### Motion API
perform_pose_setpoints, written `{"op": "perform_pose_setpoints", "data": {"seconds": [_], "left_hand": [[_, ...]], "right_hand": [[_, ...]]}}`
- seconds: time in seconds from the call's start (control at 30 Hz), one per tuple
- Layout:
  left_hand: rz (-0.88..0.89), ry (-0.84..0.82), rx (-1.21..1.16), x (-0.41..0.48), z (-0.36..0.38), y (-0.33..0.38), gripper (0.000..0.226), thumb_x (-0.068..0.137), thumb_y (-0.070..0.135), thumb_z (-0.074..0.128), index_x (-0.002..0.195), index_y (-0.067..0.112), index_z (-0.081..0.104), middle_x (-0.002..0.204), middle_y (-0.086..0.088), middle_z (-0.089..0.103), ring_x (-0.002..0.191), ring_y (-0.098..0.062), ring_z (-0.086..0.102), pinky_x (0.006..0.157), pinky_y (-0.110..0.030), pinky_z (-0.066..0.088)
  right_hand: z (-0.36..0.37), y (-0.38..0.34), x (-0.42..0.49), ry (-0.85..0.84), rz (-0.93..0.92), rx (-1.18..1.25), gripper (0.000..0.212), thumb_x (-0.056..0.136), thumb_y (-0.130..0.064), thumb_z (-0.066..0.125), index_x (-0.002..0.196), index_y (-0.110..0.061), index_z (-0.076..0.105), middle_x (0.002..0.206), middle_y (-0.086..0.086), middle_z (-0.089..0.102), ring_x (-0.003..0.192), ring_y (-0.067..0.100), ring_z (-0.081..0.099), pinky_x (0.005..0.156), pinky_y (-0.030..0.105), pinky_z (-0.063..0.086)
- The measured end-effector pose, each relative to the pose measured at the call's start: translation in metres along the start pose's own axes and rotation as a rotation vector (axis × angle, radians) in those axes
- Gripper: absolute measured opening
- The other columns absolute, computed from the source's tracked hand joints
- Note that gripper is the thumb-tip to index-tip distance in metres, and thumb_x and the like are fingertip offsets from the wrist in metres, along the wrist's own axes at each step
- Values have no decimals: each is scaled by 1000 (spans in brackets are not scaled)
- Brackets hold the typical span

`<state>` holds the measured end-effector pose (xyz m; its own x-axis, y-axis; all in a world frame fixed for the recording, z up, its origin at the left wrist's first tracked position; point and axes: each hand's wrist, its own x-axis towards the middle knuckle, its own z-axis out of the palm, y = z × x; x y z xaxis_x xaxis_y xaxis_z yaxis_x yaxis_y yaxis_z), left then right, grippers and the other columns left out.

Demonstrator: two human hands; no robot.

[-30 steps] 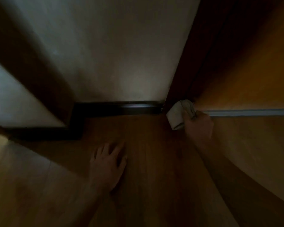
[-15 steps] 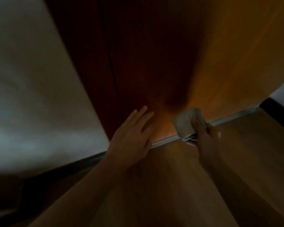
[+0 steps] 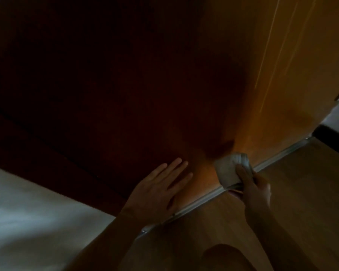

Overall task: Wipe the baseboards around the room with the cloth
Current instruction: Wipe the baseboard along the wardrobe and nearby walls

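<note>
A folded pale cloth is gripped by my right hand and held against the bottom of a wooden door, just above the metal strip along the door's foot. My left hand lies flat with straight fingers against the dark lower part of the door, left of the cloth. A dark baseboard shows at the far right, beyond the door.
A pale wall fills the lower left. Wooden flooring runs below the door. A knee shows at the bottom edge. The scene is dim.
The view swung right from the wall corner to the door. My left hand rose off the floor onto the door. My right hand carried the cloth along the door's foot.
</note>
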<state>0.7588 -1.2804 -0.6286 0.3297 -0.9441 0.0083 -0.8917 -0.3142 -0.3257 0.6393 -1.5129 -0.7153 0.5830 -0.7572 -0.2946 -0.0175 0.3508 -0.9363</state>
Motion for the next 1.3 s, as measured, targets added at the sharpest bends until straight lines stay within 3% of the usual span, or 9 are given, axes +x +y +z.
{"op": "perform_pose_setpoints", "data": {"seconds": [0.07, 0.27, 0.47, 0.57, 0.8, 0.9, 1.1, 1.2, 1.3], "left_hand": [[23, 27, 68, 1, 4, -1, 68, 92, 48, 35, 155, 23, 35, 166, -9, 20, 154, -25, 8, 123, -40, 2], [211, 149, 78, 53, -15, 16, 65, 88, 41, 43, 150, 22, 39, 160, -13, 33, 150, -31, 25, 122, -51, 20], [289, 220, 80, 185, -44, 50, 63, 87, 39, 56, 147, 24, 44, 158, -8, 36, 151, -27, 21, 123, -50, 10], [383, 153, 68, 224, -58, 60, 56, 86, 35, 55, 140, 22, 55, 155, -7, 44, 148, -24, 29, 123, -49, 14], [371, 20, 69, 239, -72, 58, 58, 90, 42, 46, 144, 24, 53, 154, -4, 44, 148, -19, 29, 125, -43, 11], [308, 152, -32, 245, -62, 68, 55, 89, 41, 50, 141, 22, 57, 153, -4, 47, 148, -20, 31, 124, -43, 16], [280, 357, -173, 307, -3, 115, 56, 87, 43, 52, 140, 26, 57, 152, -3, 47, 146, -21, 33, 121, -50, 20], [301, 353, -260, 337, 35, 154, 53, 90, 48, 46, 139, 30, 54, 151, 0, 46, 143, -20, 35, 118, -51, 25], [306, 256, -314, 365, 81, 200, 56, 88, 55, 42, 140, 35, 49, 150, 4, 44, 139, -18, 37, 115, -50, 31]], "right_hand": [[-5, 7, 7, 3, -17, 3, 31, 87, -42, 70, 109, -21, 69, 91, -1, 76, 81, 19, 75, 59, 32, 59], [-29, 2, 28, 60, -69, 8, 22, 86, -40, 72, 100, -24, 66, 94, 5, 73, 79, 14, 74, 55, 26, 57], [-103, -52, 44, 243, -123, 79, 23, 86, -42, 72, 97, -22, 68, 86, -1, 77, 76, 17, 75, 55, 27, 57], [-128, -75, 47, 286, -134, 91, 23, 85, -44, 72, 94, -23, 68, 83, -4, 76, 75, 17, 75, 55, 27, 57], [-159, -99, 31, 239, -114, 69, 31, 84, -48, 72, 95, -19, 68, 81, -2, 76, 73, 18, 75, 55, 29, 58], [-177, -90, 25, 244, -108, 80, 26, 86, -45, 70, 97, -22, 66, 82, -1, 75, 74, 17, 75, 54, 27, 57], [-236, -55, 59, 314, -91, -36, 37, 78, -53, 68, 102, -25, 65, 87, -8, 75, 77, 17, 75, 55, 28, 58], [-268, -41, 77, 365, -66, -104, 37, 74, -56, 67, 100, -30, 63, 84, -9, 74, 75, 17, 75, 54, 29, 58], [-296, -40, 94, 347, -4, -231, 37, 78, -52, 68, 101, -24, 65, 80, -5, 75, 69, 20, 74, 51, 28, 57]]}}
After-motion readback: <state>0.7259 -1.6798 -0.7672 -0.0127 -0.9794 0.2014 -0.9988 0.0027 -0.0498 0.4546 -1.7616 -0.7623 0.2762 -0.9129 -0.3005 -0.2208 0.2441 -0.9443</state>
